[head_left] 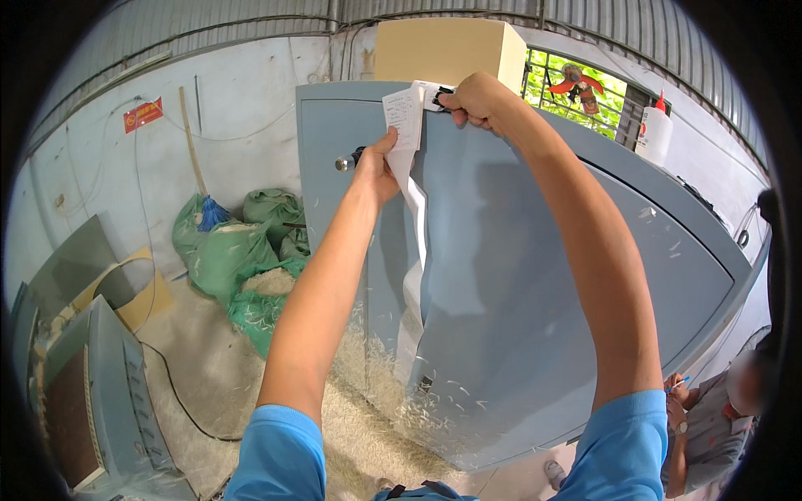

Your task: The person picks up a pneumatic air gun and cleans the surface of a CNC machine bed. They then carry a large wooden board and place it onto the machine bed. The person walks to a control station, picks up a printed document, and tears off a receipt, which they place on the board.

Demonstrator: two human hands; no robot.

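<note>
A long white paper strip (415,225) with print on its upper part hangs down the front of a large blue-grey cabinet (518,275). My left hand (378,169) is closed on the strip near its top, with the thumb along its edge. Beside that hand, a metal cylinder with a black base (346,162) sticks out from the cabinet front. Higher up, my right hand (483,102) is closed on a small black-and-white piece (436,98) at the upper end of the strip. Its exact kind cannot be made out.
A cream box (439,50) and a white bottle with a red tip (654,134) stand on top of the cabinet. Green sacks (242,250) lie at left, near a grey metal housing (117,401). Pale shavings (368,442) cover the floor. Another person (710,434) is at lower right.
</note>
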